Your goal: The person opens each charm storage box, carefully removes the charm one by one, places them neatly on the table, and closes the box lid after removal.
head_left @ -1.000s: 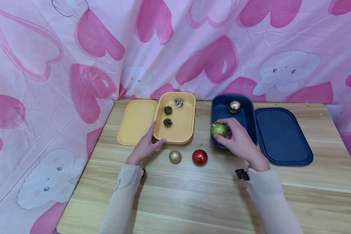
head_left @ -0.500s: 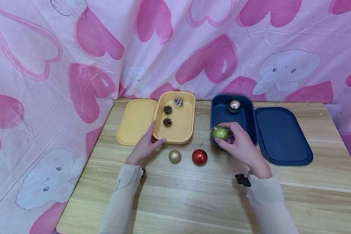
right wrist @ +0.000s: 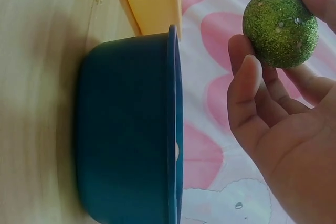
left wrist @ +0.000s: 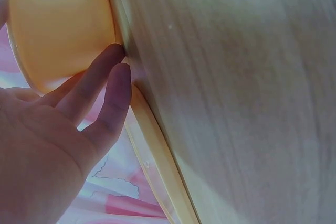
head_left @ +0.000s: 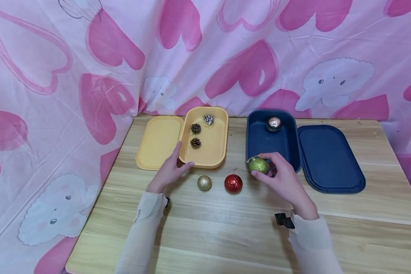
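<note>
My right hand (head_left: pixel 282 179) pinches a green glittery Christmas bauble (head_left: pixel 258 165) between thumb and fingers, over the near edge of the navy box (head_left: pixel 270 146). The right wrist view has this bauble held above the level of the box's rim. Inside the box, at the far end, lies a shiny pink bauble (head_left: pixel 274 123). My left hand (head_left: pixel 168 173) rests at the near left corner of the yellow box (head_left: pixel 212 152), fingers extended along its side and thumb at its front. That box holds two brown pinecones (head_left: pixel 196 143) and a silvery pinecone-like ornament (head_left: pixel 208 120).
A gold bauble (head_left: pixel 204 183) and a red bauble (head_left: pixel 233 183) lie on the wooden table (head_left: pixel 219 236) in front of the boxes. The yellow lid (head_left: pixel 159 142) lies left of its box, the navy lid (head_left: pixel 332 158) right of the other. A pink heart-patterned curtain (head_left: pixel 191 68) hangs behind.
My right hand has drawn the green bauble back toward me, from over the navy box's inside to its near edge. My left hand stays at the yellow box.
</note>
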### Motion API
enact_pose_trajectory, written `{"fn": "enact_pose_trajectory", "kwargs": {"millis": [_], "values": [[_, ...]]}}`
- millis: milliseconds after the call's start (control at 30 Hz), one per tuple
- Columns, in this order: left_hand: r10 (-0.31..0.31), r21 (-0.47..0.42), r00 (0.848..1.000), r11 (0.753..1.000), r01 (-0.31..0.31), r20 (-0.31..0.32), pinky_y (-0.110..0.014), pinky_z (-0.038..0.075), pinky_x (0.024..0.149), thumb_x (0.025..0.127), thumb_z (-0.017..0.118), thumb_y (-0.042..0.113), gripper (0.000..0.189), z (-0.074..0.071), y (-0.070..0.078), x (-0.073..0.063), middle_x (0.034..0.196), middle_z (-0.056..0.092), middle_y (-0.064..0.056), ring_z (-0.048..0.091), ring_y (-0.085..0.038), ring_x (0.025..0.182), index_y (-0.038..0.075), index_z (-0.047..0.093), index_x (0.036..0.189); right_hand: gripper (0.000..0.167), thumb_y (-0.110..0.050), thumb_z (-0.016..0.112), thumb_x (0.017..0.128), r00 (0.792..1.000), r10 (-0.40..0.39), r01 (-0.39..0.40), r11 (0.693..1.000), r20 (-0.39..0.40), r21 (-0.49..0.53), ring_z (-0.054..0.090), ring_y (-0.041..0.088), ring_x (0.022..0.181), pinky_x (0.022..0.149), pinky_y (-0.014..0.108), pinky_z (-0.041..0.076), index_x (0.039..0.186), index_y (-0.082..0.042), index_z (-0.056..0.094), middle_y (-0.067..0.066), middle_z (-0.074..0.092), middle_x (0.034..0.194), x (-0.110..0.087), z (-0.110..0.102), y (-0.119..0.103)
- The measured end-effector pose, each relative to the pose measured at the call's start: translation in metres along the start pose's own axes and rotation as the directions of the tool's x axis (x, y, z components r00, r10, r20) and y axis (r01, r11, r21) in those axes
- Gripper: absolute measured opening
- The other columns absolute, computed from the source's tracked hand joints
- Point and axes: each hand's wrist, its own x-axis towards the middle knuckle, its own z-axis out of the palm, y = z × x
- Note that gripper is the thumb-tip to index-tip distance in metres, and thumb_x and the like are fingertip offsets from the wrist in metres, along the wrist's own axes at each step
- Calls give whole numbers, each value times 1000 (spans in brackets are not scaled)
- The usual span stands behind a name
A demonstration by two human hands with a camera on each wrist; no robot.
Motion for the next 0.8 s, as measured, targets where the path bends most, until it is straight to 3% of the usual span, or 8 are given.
{"fn": "enact_pose_trajectory", "kwargs": {"millis": [233,567,800], "values": [[10,-4,1000,1000,-10,-1,-43,33,115,88,65,50,102,0,1,1,155,33,-16,45,-25,135,13,0,156,45,-30,74,85,1000,-6,6,1000,-14,-9,56,21,82,66,20,48,121,-9,58,6,58,112,-8,-2,4],[-6,-9,1000,1000,6,6,-41,33,115,87,64,53,102,1,1,1,157,29,-14,43,-24,137,15,-1,157,46,-31,73,86,998,54,-54,999,17,0,54,24,85,66,20,46,123,-9,57,6,57,111,-19,-1,9],[10,-16,1000,1000,-9,6,-43,31,116,89,63,52,101,0,1,0,159,25,-13,40,-24,139,17,-2,156,44,-26,74,86,998,51,-51,999,35,16,55,22,84,67,21,49,121,-5,58,10,59,111,-26,1,15]]}}
